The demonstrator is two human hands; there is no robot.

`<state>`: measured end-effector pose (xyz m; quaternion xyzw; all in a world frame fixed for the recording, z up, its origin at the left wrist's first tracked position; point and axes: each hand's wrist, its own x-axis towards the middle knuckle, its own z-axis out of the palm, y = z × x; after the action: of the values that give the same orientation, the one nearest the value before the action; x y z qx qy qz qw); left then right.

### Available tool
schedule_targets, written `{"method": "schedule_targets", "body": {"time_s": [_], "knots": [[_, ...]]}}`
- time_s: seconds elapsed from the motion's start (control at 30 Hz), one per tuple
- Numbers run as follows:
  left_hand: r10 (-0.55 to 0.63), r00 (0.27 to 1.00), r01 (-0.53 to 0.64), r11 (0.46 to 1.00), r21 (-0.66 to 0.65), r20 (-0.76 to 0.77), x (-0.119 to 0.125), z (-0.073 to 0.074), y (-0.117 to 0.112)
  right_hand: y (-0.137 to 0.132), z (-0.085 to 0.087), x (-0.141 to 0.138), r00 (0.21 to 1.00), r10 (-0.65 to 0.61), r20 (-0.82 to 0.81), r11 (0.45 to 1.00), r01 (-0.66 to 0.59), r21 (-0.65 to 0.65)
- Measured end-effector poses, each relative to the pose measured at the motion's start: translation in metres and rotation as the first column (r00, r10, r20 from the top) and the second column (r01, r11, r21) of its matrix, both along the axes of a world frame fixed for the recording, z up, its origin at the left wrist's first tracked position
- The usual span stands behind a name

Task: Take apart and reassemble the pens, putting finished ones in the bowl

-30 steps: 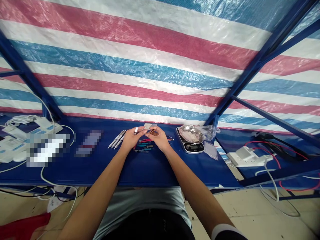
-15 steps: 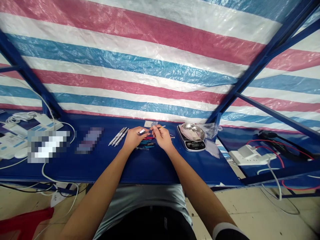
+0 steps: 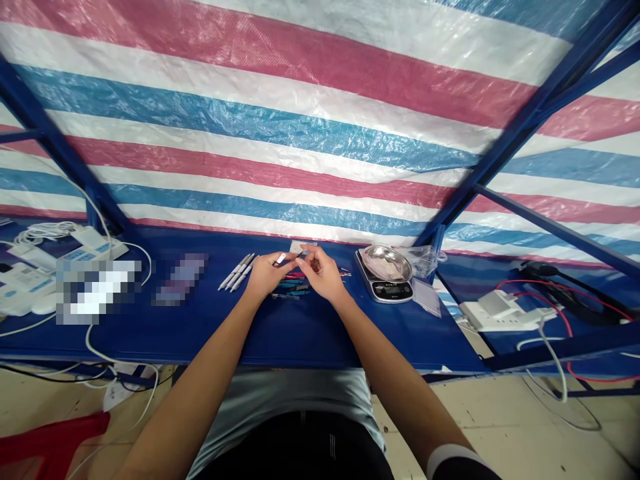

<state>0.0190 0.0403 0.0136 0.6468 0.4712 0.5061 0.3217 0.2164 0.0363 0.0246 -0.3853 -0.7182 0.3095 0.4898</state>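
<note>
**benchguy:** So what's each hand actually doing here?

**penfan:** The left hand [image 3: 264, 275] is pinched shut around a small white pen piece [image 3: 281, 259], thumb and forefinger on it, raised just above the blue table [image 3: 210, 333]. The right hand [image 3: 324, 275] is curled too, fingertips gripping a thin part [image 3: 303, 254]. It's too tiny for me to say what it is. The two bits meet tip to tip between the hands, dead centre of the bench and far from the near edge.

**benchguy:** And the loose stuff around them?

**penfan:** At 6 o'clock from the fingertips there's a little heap of coloured pen parts [image 3: 293, 285], red and teal, flat on the table between the wrists. At 9 o'clock from the left hand lie three white pens [image 3: 238, 271] side by side, all slanted the same way. At 3 o'clock from the right hand sits a digital scale [image 3: 389, 289] with a steel bowl [image 3: 385, 263] on top. A crumpled clear bag [image 3: 423, 259] is just beside it at 3 o'clock.

**benchguy:** Anything further out?

**penfan:** There's a white power strip [image 3: 500, 311] way off at 3 o'clock with cables running from it, and a striped tarp [image 3: 300, 133] at 12 o'clock behind everything.
</note>
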Motion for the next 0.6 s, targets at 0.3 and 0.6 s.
{"method": "schedule_targets", "body": {"time_s": [0.3,0.6], "knots": [[-0.062,0.948,0.095,0.991,-0.092,0.311,0.004,0.003,0.004,-0.001,0.003,-0.002,0.999,-0.032,0.006,0.996,0.032,0.083],[-0.035,0.988,0.041,0.998,-0.036,0.15,-0.003,0.002,0.004,0.007,-0.013,-0.007,0.997,0.051,-0.053,0.998,-0.049,0.041]]}}
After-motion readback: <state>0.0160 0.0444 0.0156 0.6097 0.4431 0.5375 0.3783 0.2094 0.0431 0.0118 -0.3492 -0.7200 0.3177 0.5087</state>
